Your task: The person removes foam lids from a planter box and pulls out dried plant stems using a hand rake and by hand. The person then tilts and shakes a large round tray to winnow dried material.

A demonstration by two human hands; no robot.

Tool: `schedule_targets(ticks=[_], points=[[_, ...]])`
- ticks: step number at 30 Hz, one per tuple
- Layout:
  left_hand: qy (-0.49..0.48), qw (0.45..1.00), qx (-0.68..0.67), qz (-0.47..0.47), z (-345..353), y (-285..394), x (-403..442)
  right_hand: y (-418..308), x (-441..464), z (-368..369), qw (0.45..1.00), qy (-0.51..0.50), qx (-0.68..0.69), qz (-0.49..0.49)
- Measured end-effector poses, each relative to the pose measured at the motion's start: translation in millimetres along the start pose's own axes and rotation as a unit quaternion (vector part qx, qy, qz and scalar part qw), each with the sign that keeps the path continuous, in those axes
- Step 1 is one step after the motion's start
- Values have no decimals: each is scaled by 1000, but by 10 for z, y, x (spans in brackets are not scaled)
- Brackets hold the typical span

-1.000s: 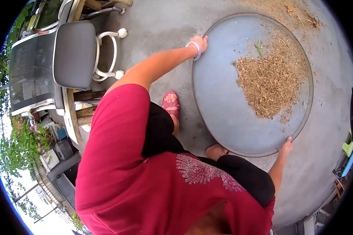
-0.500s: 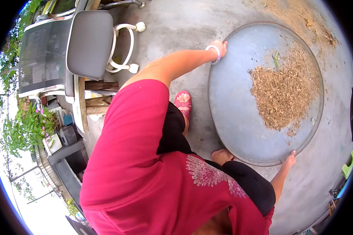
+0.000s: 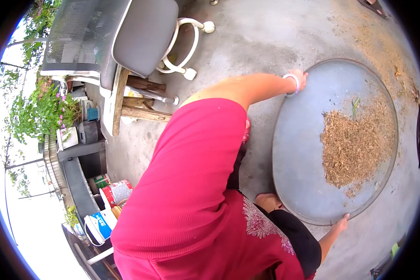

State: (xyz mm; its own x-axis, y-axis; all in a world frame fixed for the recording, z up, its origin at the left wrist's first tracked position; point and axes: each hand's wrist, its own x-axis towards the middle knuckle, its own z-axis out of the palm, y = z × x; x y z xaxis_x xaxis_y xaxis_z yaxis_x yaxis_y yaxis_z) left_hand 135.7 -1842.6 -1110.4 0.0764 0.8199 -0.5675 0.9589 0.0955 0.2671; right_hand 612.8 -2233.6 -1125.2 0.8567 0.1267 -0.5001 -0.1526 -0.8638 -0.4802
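My left hand, wearing a pale bracelet, is closed around the upper-left rim of a large round grey tray. My right hand grips the same rim at the lower edge, its fingers partly hidden by it. On the tray's right half lies a heap of brown dry chaff-like bits, thinning out toward the rim. A small green sprig rests at the heap's upper edge. Whether the tray's bottom is solid or fine mesh I cannot tell.
Brown debris is scattered on the concrete floor beyond the tray. A sandalled foot shows at the top right. Left of me are a grey wheeled chair, a wooden frame, buckets and potted plants.
The view has shifted, bringing buckets and a sandalled foot into sight. Both hands remain on the tray's rim; the tray appears lower and farther right. The heap looks much the same.
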Motion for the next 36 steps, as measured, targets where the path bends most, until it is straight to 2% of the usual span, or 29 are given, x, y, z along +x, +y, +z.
schedule_targets(ticks=[1, 2, 3, 4, 5, 6, 7, 8, 9, 11, 12, 15, 17, 19, 21, 22, 23, 24, 26, 27, 29, 33, 36], points=[[0, 996, -77, -36, -54, 31, -58, 14, 43, 10, 999, -28, 40, 8], [26, 998, -51, -18, -85, 46, -137, 87, 101, 11, 995, -46, 81, 19], [60, 992, -100, -45, -122, 86, -231, 130, 124, 6, 983, -90, 154, 40], [52, 995, -80, 10, -43, 5, -118, -29, -140, 13, 986, -66, 145, 53], [104, 988, -110, 18, 52, -53, -47, 91, -18, -22, 984, -82, 152, 45], [103, 988, -106, 35, 102, -106, 31, 87, -15, -18, 986, -65, 138, 61], [77, 992, -94, 12, 127, -140, 108, 220, 117, 2, 985, -44, 158, 58], [91, 991, -77, 52, 204, -246, 239, 317, 192, 19, 979, -51, 190, 63], [116, 985, -121, 30, 225, -241, 232, 98, -46, 4, 989, -21, 129, 69], [103, 985, -136, 8, 184, -179, 181, 223, 86, 61, 984, -12, 159, 80], [103, 985, -135, -18, 115, -141, 95, 232, 95, 74, 987, -3, 146, 64], [90, 976, -197, -2, 105, -246, 137, 87, -122, 44, 995, 33, 93, 20], [104, 976, -189, 15, -9, -184, 106, 84, -30, 55, 997, 60, 54, -9], [116, 975, -185, 31, -60, -213, 117, 111, 33, 7, 995, 5, 92, -38], [130, 964, -227, 49, -212, -98, 138, -277, -197, -75, 994, 24, 98, -41], [140, 957, -243, 72, -263, -49, 40, -164, -106, -16, 995, 10, 97, -35], [139, 960, -235, 58, -228, -115, 63, -240, 32, 33, 996, -11, 85, -24], [147, 960, -230, 67, -174, -157, -36, -162, 81, 24, 995, -21, 94, -22], [172, 964, -187, 83, -10, -388, -190, 263, -338, 188, 992, 57, 71, -89], [179, 970, -140, 81, 109, -526, -210, 551, -312, 326, 989, 74, 86, -90], [162, 973, -157, 52, 235, -668, -248, 897, -257, 574, 985, 94, 117, -84], [178, 952, -234, 83, 209, -657, -268, 612, -329, 588, 983, 103, 133, -76], [189, 932, -286, 119, 243, -747, -296, 758, -338, 700, 954, 137, 230, -130]])
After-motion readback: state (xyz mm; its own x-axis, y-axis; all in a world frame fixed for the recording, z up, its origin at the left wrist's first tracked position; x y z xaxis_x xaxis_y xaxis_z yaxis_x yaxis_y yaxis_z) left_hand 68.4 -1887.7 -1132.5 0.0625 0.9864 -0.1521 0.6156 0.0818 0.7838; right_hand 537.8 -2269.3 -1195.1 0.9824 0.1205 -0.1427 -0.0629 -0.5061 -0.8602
